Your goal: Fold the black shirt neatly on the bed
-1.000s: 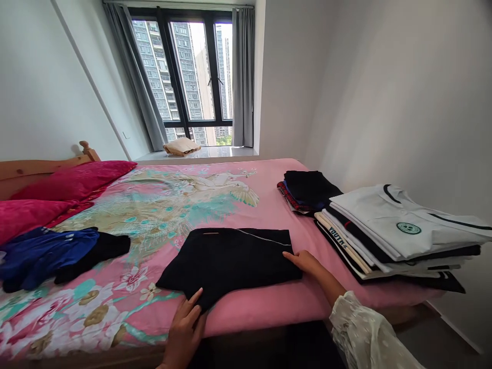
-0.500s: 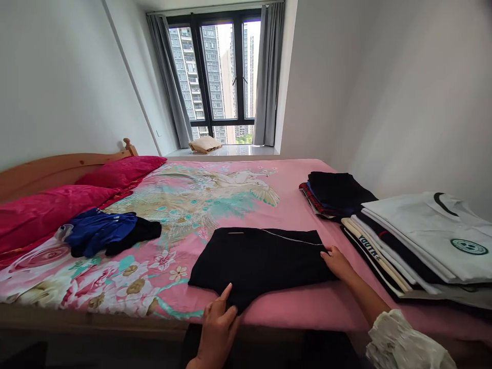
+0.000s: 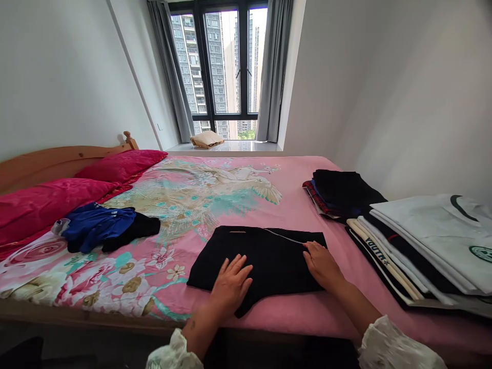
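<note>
A pair of black trousers [image 3: 272, 264] lies folded near the front edge of the bed, with a thin pale line along its upper side and a pointed part toward me. My left hand [image 3: 232, 283] rests flat on its left half, fingers spread, holding nothing. Over the right part, my right hand [image 3: 322, 264] lies palm down with its fingers stretched out, the fingertips touching the cloth by the pale line. Both palms hide some of the fabric beneath them.
Right of the trousers stand a stack of folded shirts [image 3: 426, 225] and, behind it, a pile of dark folded clothes [image 3: 348, 189]. A crumpled blue garment [image 3: 100, 225] with black clothing lies left, by red pillows [image 3: 57, 202]. The pink bedsheet [image 3: 300, 179] reaches toward the window.
My left hand has moved up from the trousers' lower edge onto the cloth and flattened. My right hand has left the right end, shifted inward and now lies flat.
</note>
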Demonstrator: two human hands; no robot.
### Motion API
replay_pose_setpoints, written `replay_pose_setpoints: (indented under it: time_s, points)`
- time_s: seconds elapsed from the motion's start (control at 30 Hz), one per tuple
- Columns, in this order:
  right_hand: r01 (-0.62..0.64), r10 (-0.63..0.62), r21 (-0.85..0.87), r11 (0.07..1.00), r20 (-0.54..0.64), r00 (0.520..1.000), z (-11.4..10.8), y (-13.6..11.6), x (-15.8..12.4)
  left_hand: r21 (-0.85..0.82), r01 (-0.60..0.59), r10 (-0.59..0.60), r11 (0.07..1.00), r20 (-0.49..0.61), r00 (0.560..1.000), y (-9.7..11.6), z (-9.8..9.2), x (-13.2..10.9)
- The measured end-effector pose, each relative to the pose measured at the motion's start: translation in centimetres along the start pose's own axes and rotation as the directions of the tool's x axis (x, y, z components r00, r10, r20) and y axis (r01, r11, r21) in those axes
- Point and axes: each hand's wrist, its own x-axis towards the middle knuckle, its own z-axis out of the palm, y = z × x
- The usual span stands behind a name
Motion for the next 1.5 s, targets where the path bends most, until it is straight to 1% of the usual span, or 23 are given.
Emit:
replay_pose_setpoints:
  time_s: [0.03,0.1,0.2,0.27,0.3,0.4,0.47,0.5,0.57,0.63,0.7,0.73,0.8,0.83,0.9,1.0,1.07,1.1,1.13,1.2,1.37,1.43,1.5]
  points:
    - [-0.02,0.022,-0.061,0.998,0.041,0.999,0.8,0.5,-0.1,0.05,0.032,-0.036,0.998,0.083,0.996,-1.3,0.2,0.0]
    - [-0.058,0.073,-0.158,0.986,0.09,0.993,2.3,1.4,-0.5,0.128,0.133,-0.154,0.983,0.173,0.973,-4.2,0.7,-0.7]
    - [-0.071,0.092,-0.224,0.972,0.087,0.992,3.6,1.9,-1.0,0.185,0.231,-0.264,0.955,0.182,0.947,-7.8,1.2,-2.0]
    - [-0.072,0.091,-0.237,0.969,0.068,0.994,4.0,1.7,-1.1,0.19,0.252,-0.288,0.949,0.19,0.939,-8.7,1.1,-2.0]
    - [-0.073,0.09,-0.239,0.968,0.061,0.994,4.0,1.6,-1.0,0.19,0.265,-0.3,0.945,0.189,0.935,-8.7,0.9,-1.7]
    - [-0.079,0.095,-0.248,0.966,0.053,0.994,4.1,1.4,-1.0,0.168,0.296,-0.319,0.94,0.131,0.939,-6.3,0.0,0.5]
    - [-0.082,0.098,-0.255,0.964,0.052,0.994,4.1,1.4,-1.0,0.094,0.242,-0.25,0.966,0.09,0.964,-3.2,-0.1,2.7]
    - [-0.083,0.099,-0.257,0.963,0.052,0.994,4.2,1.4,-1.0,0.03,0.173,-0.175,0.985,0.093,0.98,-1.3,0.1,3.9]
    - [-0.081,0.099,-0.258,0.963,0.059,0.993,4.2,1.5,-1.0,-0.108,0.004,0.009,0.994,0.119,0.993,2.7,1.4,6.3]
    - [-0.079,0.1,-0.263,0.962,0.068,0.993,4.0,1.5,-1.0,-0.198,-0.142,0.171,0.97,0.141,0.975,6.1,3.3,8.2]
    - [-0.078,0.103,-0.268,0.96,0.079,0.992,3.8,1.3,-0.9,-0.24,-0.208,0.251,0.948,0.168,0.953,8.0,5.3,9.4]
    - [-0.079,0.106,-0.269,0.96,0.085,0.991,3.7,1.2,-0.9,-0.242,-0.216,0.263,0.946,0.182,0.948,8.1,6.1,9.6]
    - [-0.084,0.113,-0.262,0.961,0.096,0.989,3.5,1.1,-0.9,-0.218,-0.2,0.245,0.955,0.208,0.947,6.5,6.8,9.6]
    - [-0.089,0.118,-0.256,0.963,0.097,0.988,3.5,1.1,-1.0,-0.192,-0.181,0.223,0.965,0.222,0.949,4.9,6.8,9.3]
    - [-0.097,0.122,-0.241,0.966,0.092,0.988,3.6,1.1,-1.0,-0.114,-0.115,0.141,0.987,0.253,0.957,0.7,5.9,8.3]
    - [-0.095,0.113,-0.217,0.972,0.074,0.991,3.9,1.3,-1.0,0.074,0.109,-0.125,0.991,0.254,0.959,-6.2,3.6,6.3]
    - [-0.094,0.109,-0.203,0.975,0.065,0.992,4.1,1.3,-1.0,0.174,0.276,-0.312,0.945,0.233,0.921,-9.7,2.4,5.1]
    - [-0.096,0.111,-0.2,0.975,0.064,0.992,4.2,1.3,-1.0,0.207,0.331,-0.374,0.92,0.219,0.901,-10.9,2.0,4.6]
    - [-0.098,0.113,-0.198,0.975,0.067,0.991,4.2,1.3,-1.0,0.23,0.367,-0.413,0.901,0.204,0.888,-11.7,1.8,4.2]
    - [-0.108,0.126,-0.195,0.975,0.083,0.989,4.0,1.1,-1.0,0.256,0.388,-0.434,0.886,0.162,0.886,-12.5,1.9,3.8]
    - [-0.154,0.176,-0.149,0.977,0.148,0.973,1.7,0.0,0.1,0.281,0.371,-0.401,0.885,0.058,0.914,-12.3,2.8,3.5]
    - [-0.172,0.183,-0.114,0.978,0.094,0.978,0.3,-0.7,1.3,0.282,0.363,-0.389,0.888,0.04,0.92,-12.4,2.9,3.4]
    - [-0.126,0.129,-0.096,0.987,0.023,0.991,-0.7,-1.0,2.7,0.281,0.36,-0.383,0.89,0.03,0.923,-12.6,2.8,3.3]
